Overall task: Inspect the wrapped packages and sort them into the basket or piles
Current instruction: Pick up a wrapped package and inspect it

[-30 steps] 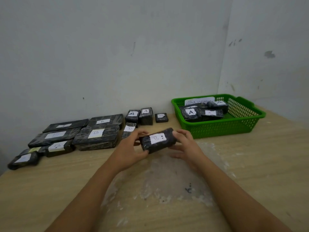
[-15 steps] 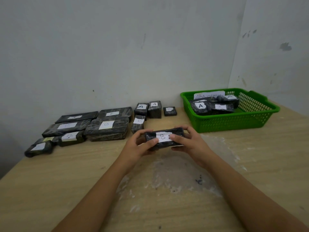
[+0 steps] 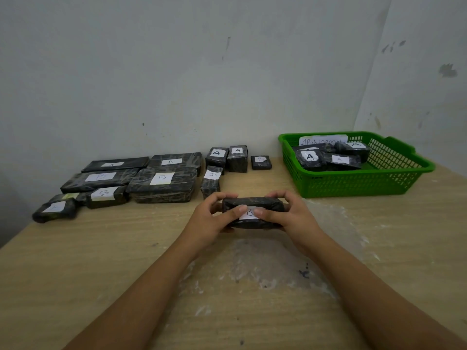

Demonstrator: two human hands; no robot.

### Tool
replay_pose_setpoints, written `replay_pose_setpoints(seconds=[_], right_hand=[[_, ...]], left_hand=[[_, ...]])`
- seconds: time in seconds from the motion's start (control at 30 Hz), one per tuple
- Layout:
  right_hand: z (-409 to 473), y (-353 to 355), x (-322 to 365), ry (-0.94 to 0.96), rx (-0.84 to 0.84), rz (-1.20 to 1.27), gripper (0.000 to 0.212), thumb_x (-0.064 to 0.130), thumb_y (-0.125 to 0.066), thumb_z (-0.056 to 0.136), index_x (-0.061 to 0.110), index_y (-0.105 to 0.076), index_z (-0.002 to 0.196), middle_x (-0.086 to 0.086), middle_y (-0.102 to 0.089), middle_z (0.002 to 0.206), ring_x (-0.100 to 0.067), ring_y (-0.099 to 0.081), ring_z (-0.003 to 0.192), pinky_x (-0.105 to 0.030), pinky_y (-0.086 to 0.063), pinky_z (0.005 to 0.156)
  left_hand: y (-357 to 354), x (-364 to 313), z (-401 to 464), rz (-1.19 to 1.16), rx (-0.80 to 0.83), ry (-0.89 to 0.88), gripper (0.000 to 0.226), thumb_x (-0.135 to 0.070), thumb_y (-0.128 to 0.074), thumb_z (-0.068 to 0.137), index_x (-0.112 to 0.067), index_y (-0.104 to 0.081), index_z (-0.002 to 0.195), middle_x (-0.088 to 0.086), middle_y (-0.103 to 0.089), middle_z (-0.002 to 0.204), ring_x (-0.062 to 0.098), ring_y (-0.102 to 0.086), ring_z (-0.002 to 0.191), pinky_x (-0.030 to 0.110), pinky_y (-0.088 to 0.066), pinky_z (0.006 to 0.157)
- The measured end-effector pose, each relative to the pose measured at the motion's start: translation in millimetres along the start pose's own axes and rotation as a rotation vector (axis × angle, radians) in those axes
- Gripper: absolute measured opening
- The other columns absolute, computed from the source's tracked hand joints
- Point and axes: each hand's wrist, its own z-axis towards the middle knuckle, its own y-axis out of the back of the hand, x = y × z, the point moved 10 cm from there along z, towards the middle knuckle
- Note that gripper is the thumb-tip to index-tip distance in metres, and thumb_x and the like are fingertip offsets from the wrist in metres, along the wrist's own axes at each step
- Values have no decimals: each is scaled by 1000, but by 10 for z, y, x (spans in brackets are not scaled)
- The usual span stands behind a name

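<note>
We hold the black wrapped package (image 3: 252, 206) above the bench (image 3: 101, 261), left hand (image 3: 207, 219) and right hand (image 3: 290, 215) grasping its ends, fingers curled around it, thumbs on the white "B" label. Green basket (image 3: 353, 184) sits right rear with "A" packages; its paper tag seems to read "ABNormal". Labelled piles (image 3: 161, 184) lie left rear.

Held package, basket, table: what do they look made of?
Held package: dark glossy plastic wrap, judging by creases and sheen; white paper label.
Basket: green moulded plastic with lattice walls.
Table: pale wood-grain top, possibly laminate, with whitish scuffs.
</note>
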Motion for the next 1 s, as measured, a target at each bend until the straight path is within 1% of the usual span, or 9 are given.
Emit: replay_pose_setpoints(seconds=[0.1,0.2,0.3,0.43,0.6,0.77,0.87,0.93,1.0], right_hand=[[2,-50,-22,-9,33,-25,55,18,-89,67,10,-60,113,-16,-71,107,-21,-74,83,-32,-61,70],[-2,-81,-29,3,52,-65,56,26,-88,67,12,-61,114,-13,-70,109,-16,-74,82,-29,-60,68],[5,-52,-21,1,43,-87,46,22,-88,71,13,-63,109,-12,-71,106,-17,-73,80,-30,-60,65],[2,-13,28,29,13,-76,57,27,-90,60,10,-63,107,-16,-73,102,-23,-74,79,-35,-60,65],[-19,-19,92,59,18,-125,44,19,-87,76,8,-62,110,-8,-72,98,-16,-72,77,-34,-60,64],[-21,-47,112,65,10,-119,44,43,-77,74,13,-67,105,-4,-73,92,-13,-71,77,-31,-60,66],[-17,-15,163,108,-19,-123,28,30,-74,87,10,-68,105,-1,-73,88,-10,-71,75,-27,-59,65],[-6,6,172,122,-30,-115,20,22,-72,92,8,-66,106,-2,-72,90,-9,-71,75,-26,-58,65],[5,12,176,129,-29,-116,18,19,-71,93,8,-65,105,-6,-71,93,-10,-71,76,-26,-58,65]], left_hand=[[35,31,14,20,-6,8,48,-43,-83,69,-27,-72,113,9,-73,111,16,-75,90,31,-60,70],[68,58,30,34,-20,30,47,-45,-84,67,-30,-74,111,9,-74,111,21,-75,93,31,-59,70],[71,51,38,39,-15,37,49,-45,-83,67,-28,-73,112,8,-74,110,20,-76,93,30,-60,71],[24,17,7,68,10,21,55,-46,-84,66,-29,-72,116,4,-74,110,15,-75,92,27,-58,69],[-14,8,-14,40,12,37,50,-38,-84,72,-24,-71,118,8,-74,110,14,-76,84,21,-55,62],[6,16,-14,30,-5,38,49,-41,-83,70,-26,-72,115,6,-75,110,17,-77,86,21,-55,63],[-4,29,-6,6,-8,39,51,-44,-84,68,-27,-71,114,8,-75,111,22,-77,88,25,-56,64],[-41,4,-8,21,-10,27,50,-51,-80,69,-29,-71,113,5,-74,110,19,-76,90,27,-57,67],[-77,-23,-8,17,-23,27,45,-57,-73,72,-31,-70,109,3,-72,109,13,-74,89,28,-58,68]])
